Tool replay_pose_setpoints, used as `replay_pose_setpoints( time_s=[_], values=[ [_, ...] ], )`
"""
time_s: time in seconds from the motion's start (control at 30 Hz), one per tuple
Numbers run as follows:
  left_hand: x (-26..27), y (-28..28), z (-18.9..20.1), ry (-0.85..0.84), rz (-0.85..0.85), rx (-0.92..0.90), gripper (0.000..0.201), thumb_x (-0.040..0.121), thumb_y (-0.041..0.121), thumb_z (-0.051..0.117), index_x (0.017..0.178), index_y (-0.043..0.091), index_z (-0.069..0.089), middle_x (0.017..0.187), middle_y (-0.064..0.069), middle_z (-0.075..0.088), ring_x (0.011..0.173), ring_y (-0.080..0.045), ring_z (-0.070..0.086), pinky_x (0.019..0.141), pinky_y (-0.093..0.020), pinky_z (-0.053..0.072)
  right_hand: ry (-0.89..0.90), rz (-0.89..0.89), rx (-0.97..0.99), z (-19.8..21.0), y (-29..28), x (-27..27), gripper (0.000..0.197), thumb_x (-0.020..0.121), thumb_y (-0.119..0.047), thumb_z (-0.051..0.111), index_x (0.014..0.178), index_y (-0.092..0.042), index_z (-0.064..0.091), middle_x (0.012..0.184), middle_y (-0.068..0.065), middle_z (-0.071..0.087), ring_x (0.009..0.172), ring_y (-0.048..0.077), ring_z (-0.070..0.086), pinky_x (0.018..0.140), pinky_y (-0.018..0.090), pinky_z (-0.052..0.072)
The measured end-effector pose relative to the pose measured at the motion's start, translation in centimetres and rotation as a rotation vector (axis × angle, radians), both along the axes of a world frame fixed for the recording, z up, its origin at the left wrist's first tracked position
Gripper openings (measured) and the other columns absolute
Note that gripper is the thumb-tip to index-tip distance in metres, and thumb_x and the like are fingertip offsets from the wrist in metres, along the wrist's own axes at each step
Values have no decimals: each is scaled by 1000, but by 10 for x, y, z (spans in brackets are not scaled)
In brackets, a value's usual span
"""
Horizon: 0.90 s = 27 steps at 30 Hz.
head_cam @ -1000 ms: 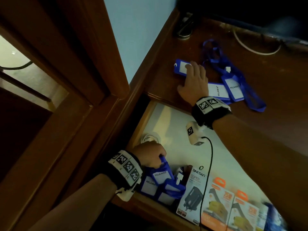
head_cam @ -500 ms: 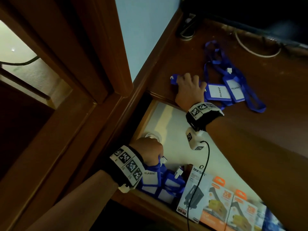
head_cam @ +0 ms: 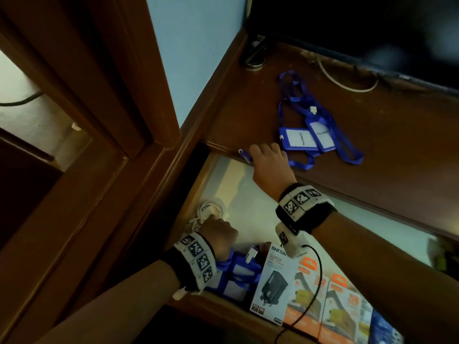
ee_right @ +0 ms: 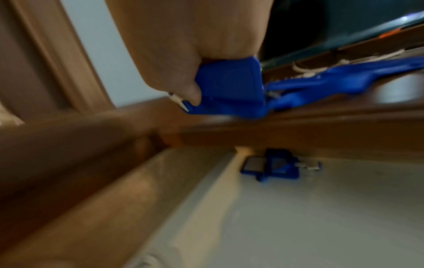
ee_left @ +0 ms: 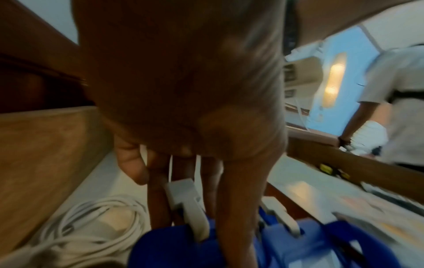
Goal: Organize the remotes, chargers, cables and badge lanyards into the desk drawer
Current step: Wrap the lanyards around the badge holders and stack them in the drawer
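In the head view my right hand [head_cam: 267, 161] is at the desk's front edge, above the open drawer [head_cam: 238, 184]. It pinches a blue badge holder [ee_right: 229, 87] between thumb and fingers, and the holder's strap [ee_right: 344, 79] trails back over the desk. Two more blue badge lanyards [head_cam: 308, 139] lie on the desk just beyond. My left hand [head_cam: 219, 235] is in the drawer's near left corner. Its straight fingers [ee_left: 238, 208] press down into a pile of blue badge holders [ee_left: 174, 244], with a white clip [ee_left: 185, 201] between them.
A coiled white cable [head_cam: 208, 211] lies in the drawer left of my left hand. Boxed chargers, one grey [head_cam: 272, 281] and two orange [head_cam: 327, 304], line the drawer's front. A white cable [head_cam: 345, 81], a dark object [head_cam: 253, 58] and a dark screen are at the desk's back.
My right hand closed on the badge holder and dragged it from mid-desk to the front edge. My left hand stayed in the drawer corner, pushing the badges down.
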<state>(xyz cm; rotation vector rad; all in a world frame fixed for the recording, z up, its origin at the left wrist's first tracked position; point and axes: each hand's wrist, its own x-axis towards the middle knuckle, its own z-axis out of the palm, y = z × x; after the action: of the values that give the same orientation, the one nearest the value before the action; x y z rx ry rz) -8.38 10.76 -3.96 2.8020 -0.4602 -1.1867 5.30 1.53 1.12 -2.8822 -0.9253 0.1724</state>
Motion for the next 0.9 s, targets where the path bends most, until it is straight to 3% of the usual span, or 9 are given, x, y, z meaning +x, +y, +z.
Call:
replay_pose_setpoints(
  time_s=[0.1,0.17,0.3,0.4,0.5,0.6,0.73,0.83,0.9],
  values=[
    [-3,6,-8,35,195,-105,38,78,25,66,113,22,52,118,-4,54,111,-25,50,92,-39,38,161,-96,279,17,-23,-20,20,88,2,48,107,-3,46,90,19,56,81,35,54,63,38,39],
    [-3,5,-12,5,311,-168,41,79,35,67,115,27,50,122,0,49,113,-22,48,94,-37,39,267,-230,462,24,-46,-37,20,92,-2,50,112,-2,47,87,16,58,73,32,55,58,36,42],
    [2,-14,4,-110,799,-583,27,84,29,69,106,20,59,108,2,59,100,-13,55,88,-28,45,501,-535,823,22,-91,-69,29,94,2,48,117,-15,53,97,4,61,86,23,61,64,23,45],
    [8,-42,27,-96,1061,-907,11,88,24,66,90,13,65,88,-1,70,86,-16,62,86,-34,49,724,-706,1120,23,-121,-89,33,97,7,40,119,-12,54,99,6,65,77,15,69,69,33,55],
    [10,-73,45,-90,1064,-1062,11,87,26,67,89,15,67,89,0,72,90,-15,65,90,-35,50,788,-766,1245,28,-148,-106,35,96,8,36,119,-9,57,101,13,68,79,27,69,69,43,58],
    [4,-110,59,-32,1053,-1189,9,87,20,69,95,18,66,93,3,71,93,-11,66,83,-23,52,800,-766,1247,37,-175,-121,32,95,7,37,114,-9,57,101,21,67,77,38,66,75,57,56],
    [-6,-152,73,-1,1080,-1305,19,88,21,66,106,16,65,99,3,70,91,-4,65,70,-10,47,745,-697,1171,44,-212,-135,42,93,7,37,121,-18,56,106,20,64,80,37,64,68,42,59],
    [-10,-185,78,29,1058,-1330,36,86,34,69,119,25,60,112,6,67,102,-7,63,83,-20,49,732,-621,1138,43,-230,-142,47,97,-2,39,134,-31,46,109,14,64,78,27,63,70,36,54],
    [-8,-208,77,33,1064,-1323,38,85,40,67,120,31,58,116,7,65,108,-9,62,95,-32,49,707,-566,1098,38,-236,-142,46,97,-16,44,138,-38,41,115,14,60,91,20,63,80,34,52]
  ],
)
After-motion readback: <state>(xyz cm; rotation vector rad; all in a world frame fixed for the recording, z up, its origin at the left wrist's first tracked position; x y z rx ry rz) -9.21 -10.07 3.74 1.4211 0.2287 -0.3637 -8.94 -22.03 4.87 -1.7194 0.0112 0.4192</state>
